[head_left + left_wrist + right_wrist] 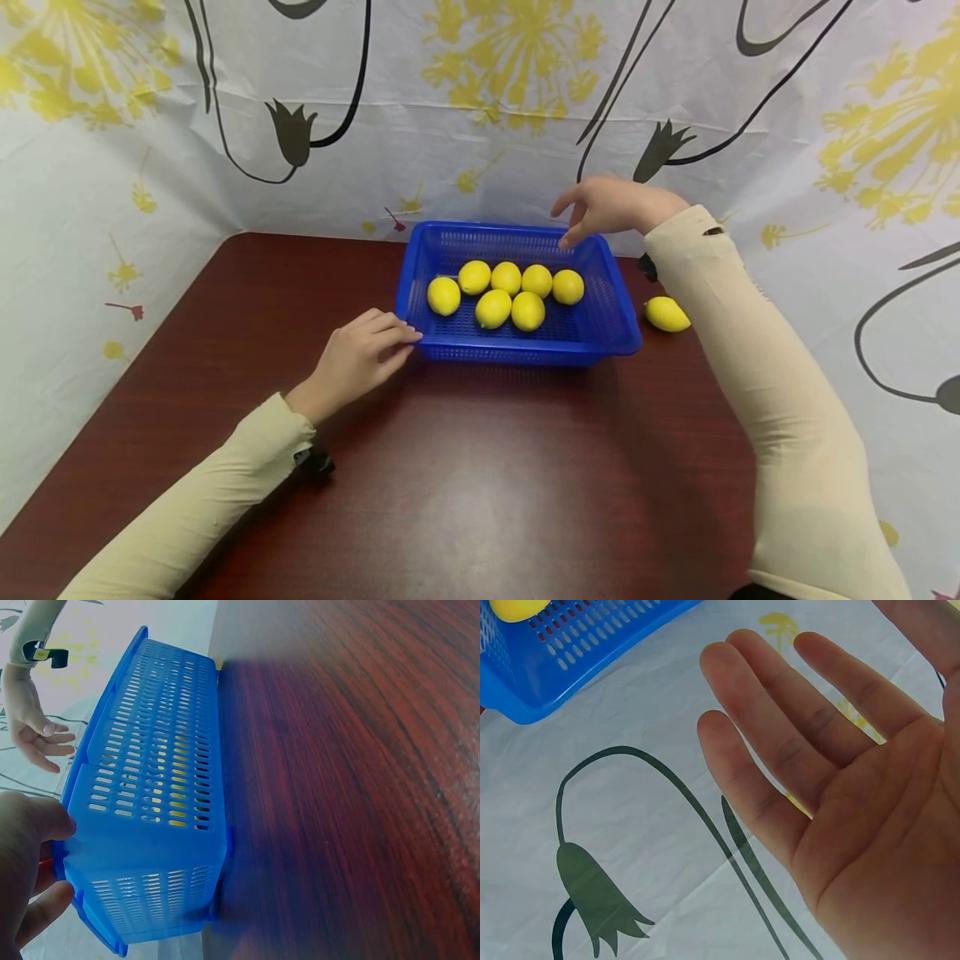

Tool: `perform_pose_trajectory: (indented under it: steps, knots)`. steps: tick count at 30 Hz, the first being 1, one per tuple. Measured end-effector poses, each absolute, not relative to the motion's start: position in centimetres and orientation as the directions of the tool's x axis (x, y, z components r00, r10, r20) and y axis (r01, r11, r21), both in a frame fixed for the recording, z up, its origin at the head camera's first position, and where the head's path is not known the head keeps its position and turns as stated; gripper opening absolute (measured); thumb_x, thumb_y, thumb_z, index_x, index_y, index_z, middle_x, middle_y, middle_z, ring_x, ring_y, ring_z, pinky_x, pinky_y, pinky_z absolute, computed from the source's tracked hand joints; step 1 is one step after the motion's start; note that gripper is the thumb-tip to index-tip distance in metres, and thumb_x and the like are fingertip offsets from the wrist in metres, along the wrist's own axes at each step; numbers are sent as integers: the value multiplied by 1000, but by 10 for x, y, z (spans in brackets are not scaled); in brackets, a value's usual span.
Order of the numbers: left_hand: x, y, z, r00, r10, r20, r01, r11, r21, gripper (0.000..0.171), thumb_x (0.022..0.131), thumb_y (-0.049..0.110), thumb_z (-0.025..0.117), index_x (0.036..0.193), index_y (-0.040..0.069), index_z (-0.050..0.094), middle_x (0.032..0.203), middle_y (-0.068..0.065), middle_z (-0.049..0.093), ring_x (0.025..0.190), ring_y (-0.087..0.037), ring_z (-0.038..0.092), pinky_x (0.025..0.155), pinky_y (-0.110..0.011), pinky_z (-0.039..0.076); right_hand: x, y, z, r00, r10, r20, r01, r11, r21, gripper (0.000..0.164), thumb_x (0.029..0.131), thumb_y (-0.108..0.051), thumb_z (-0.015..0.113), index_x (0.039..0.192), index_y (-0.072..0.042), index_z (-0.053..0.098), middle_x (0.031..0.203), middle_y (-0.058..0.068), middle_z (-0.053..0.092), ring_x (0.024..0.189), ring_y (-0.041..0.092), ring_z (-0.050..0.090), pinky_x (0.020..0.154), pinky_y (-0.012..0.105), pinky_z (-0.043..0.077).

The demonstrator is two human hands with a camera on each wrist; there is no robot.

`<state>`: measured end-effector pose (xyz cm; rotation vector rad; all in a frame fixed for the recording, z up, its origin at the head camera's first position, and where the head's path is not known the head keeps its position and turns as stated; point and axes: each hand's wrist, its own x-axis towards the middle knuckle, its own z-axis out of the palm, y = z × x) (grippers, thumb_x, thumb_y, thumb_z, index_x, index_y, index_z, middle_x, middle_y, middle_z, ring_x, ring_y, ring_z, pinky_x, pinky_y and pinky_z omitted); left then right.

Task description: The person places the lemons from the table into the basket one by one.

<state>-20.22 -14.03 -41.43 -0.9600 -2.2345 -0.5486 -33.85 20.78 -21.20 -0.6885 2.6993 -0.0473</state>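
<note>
A blue plastic basket (pixel 525 343) with slotted sides stands on the table and holds several yellow lemons (pixel 493 309). At its near left corner my left hand (pixel 365 354) grips the rim; the left wrist view shows the thumb and a finger (pixel 46 909) at the edge. My right hand (pixel 615 207) hovers over the far right corner of the basket, holding nothing. Its fingers look loose and spread in the right wrist view. One more lemon (pixel 667 314) lies on the table right of the basket, partly behind the right sleeve.
The dark red-brown wooden table (pixel 465 483) reaches back to a white cloth (pixel 360 192) printed with flowers. That cloth hangs behind the basket and along both sides.
</note>
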Motion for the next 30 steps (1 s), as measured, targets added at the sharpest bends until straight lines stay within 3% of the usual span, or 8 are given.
perform_pose_trajectory:
  steps: [11,30]
  knots:
    - [-203,-140,-417,-541,484,688,750,648,134,21,82,13,78,103,16,77,100,3,73,89,-16,62,71,-33,58,-335,217,-231,-815,-483,-320,-461,875,-148,57,91,-33,71,141,-12,54,122,17,68,112,32,64,95,50,51]
    - [-203,-141,-417,-536,481,694,754,642,138,21,82,13,78,103,15,77,100,2,73,90,-16,63,73,-33,58,-333,272,-248,-853,-483,-197,-449,872,-193,48,88,-30,74,131,-11,63,108,14,75,98,27,69,90,47,53]
